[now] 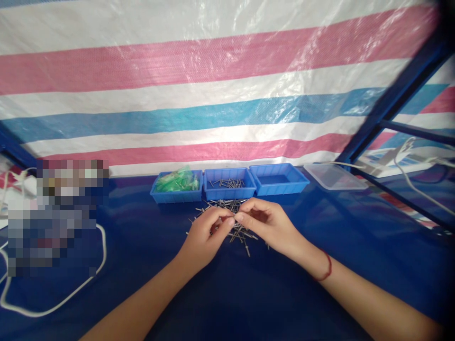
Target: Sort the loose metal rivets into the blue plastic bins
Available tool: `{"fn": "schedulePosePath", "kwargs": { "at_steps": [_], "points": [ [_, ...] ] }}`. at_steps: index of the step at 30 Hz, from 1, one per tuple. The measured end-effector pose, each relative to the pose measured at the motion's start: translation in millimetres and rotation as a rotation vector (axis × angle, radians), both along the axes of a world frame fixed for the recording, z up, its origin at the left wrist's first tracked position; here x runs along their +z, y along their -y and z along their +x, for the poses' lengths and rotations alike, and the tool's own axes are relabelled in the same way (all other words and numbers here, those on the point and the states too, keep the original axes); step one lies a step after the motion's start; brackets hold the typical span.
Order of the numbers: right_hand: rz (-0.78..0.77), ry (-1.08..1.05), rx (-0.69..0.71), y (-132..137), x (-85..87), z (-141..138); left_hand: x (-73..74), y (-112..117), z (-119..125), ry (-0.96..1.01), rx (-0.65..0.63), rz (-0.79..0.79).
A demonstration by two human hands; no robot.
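Note:
My left hand [203, 237] and my right hand [275, 228] meet fingertip to fingertip, thumbs and forefingers pinched together. Whatever they pinch is too small and covered to make out. Below and behind the fingers lies a loose pile of thin metal pins [242, 233] that look like blind rivets. Just beyond the pile, the middle blue tray [231, 194] holds several similar pins. On its left stands a blue tray [177, 197] filled with green plastic packets [177, 181]. The right blue tray [281, 191] shows a bare bottom.
A clear plastic lid [336, 177] lies right of the trays on the dark blue table [227, 303]. White cable [104, 246] loops at the left, beside a blurred-out area. Striped sheeting [213, 61] hangs behind, and a blue metal frame [394, 97] slants at the right.

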State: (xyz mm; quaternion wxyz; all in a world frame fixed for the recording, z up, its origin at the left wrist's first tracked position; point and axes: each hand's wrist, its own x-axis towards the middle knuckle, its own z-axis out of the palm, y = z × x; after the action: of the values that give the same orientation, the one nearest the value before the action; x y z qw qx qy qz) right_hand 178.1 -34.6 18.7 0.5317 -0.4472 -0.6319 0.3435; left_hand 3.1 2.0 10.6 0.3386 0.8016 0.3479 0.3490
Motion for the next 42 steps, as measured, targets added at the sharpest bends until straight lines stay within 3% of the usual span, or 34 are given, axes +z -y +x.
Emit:
{"fn": "schedulePosePath", "kwargs": {
  "at_steps": [2,5,8,12,17,23,42],
  "points": [
    [0.078,0.051,-0.073,-5.1,1.0,3.9,0.6,1.1,0.7,-0.014,0.028,0.007],
    [0.284,0.167,-0.366,-21.3,-0.3,15.0,0.2,0.0,0.4,-0.049,0.057,0.029],
    [0.444,0.441,-0.549,-41.2,-5.4,30.3,-0.4,-2.5,-0.9,-0.136,0.016,0.085],
    [0.462,0.743,-0.522,-51.3,-12.2,42.9,1.4,-2.8,-3.4,-0.315,-0.040,0.209],
    [0.463,0.711,-0.437,-37.6,-12.3,38.8,4.3,0.8,-6.6,-0.582,-0.089,0.390],
    [0.446,0.674,-0.288,-28.4,-15.8,29.2,2.3,0.3,-6.7,-0.735,-0.106,0.489],
    [0.417,0.690,0.010,-13.0,-14.4,11.6,-6.7,1.7,-2.1,-0.869,0.031,0.533]
  ]
}}
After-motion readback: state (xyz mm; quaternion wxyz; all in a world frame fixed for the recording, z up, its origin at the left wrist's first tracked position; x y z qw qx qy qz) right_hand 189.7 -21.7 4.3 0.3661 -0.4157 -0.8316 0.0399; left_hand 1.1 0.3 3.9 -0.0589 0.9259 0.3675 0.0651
